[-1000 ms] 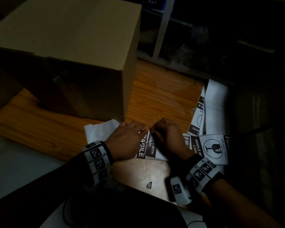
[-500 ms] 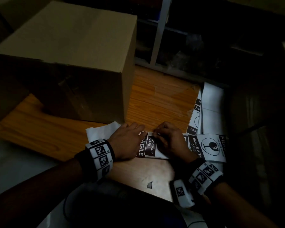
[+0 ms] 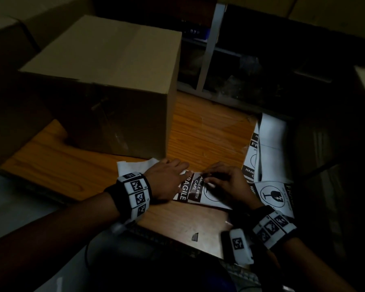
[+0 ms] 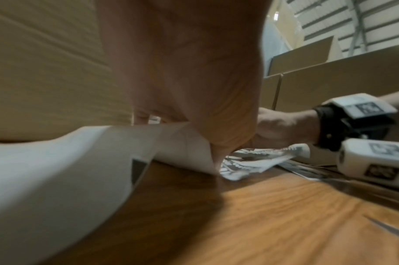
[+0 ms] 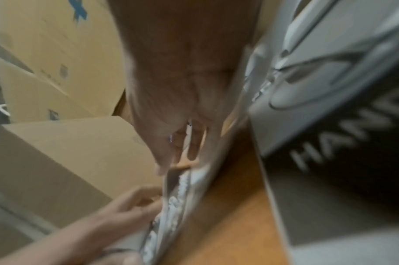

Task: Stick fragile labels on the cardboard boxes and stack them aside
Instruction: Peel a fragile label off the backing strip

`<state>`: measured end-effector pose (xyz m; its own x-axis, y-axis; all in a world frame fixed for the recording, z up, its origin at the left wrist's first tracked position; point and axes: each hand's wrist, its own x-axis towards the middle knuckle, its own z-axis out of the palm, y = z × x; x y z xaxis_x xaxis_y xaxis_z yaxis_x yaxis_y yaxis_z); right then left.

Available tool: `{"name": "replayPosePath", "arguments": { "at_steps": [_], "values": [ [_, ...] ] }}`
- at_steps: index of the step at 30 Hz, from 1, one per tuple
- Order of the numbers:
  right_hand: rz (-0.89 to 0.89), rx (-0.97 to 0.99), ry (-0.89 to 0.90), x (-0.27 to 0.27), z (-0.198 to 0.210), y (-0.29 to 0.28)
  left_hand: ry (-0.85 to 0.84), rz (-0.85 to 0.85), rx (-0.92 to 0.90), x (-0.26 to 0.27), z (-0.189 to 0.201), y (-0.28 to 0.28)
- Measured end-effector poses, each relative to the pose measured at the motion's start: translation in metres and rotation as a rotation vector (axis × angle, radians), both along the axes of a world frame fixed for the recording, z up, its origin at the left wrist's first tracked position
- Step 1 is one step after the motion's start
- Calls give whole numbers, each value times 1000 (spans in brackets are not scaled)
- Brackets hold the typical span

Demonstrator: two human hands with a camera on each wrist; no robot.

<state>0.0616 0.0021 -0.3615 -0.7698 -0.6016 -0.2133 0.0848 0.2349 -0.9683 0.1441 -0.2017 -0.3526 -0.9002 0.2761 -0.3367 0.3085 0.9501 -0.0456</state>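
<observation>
Now, step in hand: peeling one black-and-white printed fragile label [image 3: 196, 191] off its white backing sheet [image 3: 133, 166], judged from how both hands work at it on the orange wood-grain tabletop [image 3: 207, 131].
Left hand: the left hand [image 3: 167, 182] lies flat with fingers straight, pressing the sheet down at lower centre of the head view; it grips nothing.
Right hand: the right hand [image 3: 230, 186] has its fingers curled at the label's upper edge, seemingly picking at it; whether a corner is already caught between the fingertips cannot be told, since the wrist views are blurred.
Doing it well: keep the flat hand close to the peeling edge so the backing stays put, lift one corner first, then draw the label back low and slow, so that it neither tears nor curls onto itself.
Label looks: thin, limp paper, with black bands reading "FRAGILE" and "HANDLE WITH CARE" and a circle outline on white; part is hidden under the hands.
Label place: between the two hands, just below the box in the frame.
Box: a plain brown closed cardboard box [image 3: 105, 85] stands at upper left, no label visible on the faces shown.
Spare labels: more printed sheets [image 3: 276, 194] lie at right.
</observation>
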Motion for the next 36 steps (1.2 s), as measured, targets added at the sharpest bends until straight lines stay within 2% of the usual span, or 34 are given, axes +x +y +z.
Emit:
{"name": "replayPosePath", "arguments": {
  "at_steps": [1,2,4,6,10,14,18,22,26,31,33,36],
  "values": [
    [-29,-22,-88,0,5,1,1,1,-7,0,1,1],
    [-40,21,-23,-3,9,2,2,2,-14,-1,1,1],
    [31,217,311,-17,11,5,8,5,-27,0,1,3],
    [169,335,563,-26,13,-3,18,7,-37,1,1,5],
    [520,480,872,-24,2,-31,54,8,-33,1,-2,5],
    [586,523,865,-26,-5,-38,60,8,-45,2,-1,5],
    [628,553,944,-25,-1,-37,48,11,-57,2,-2,4],
    [556,599,1043,-17,-8,-32,31,5,-50,2,0,3],
    [460,494,1074,-8,-18,-26,2,-12,-63,1,1,-1],
    [369,354,1011,-5,-23,-19,-30,-28,-97,0,2,-3],
    [359,333,963,-4,-20,-17,-41,-37,-111,0,3,-4],
    [371,269,1023,-1,-23,-12,-53,-47,-127,-1,5,-4]
  ]
}}
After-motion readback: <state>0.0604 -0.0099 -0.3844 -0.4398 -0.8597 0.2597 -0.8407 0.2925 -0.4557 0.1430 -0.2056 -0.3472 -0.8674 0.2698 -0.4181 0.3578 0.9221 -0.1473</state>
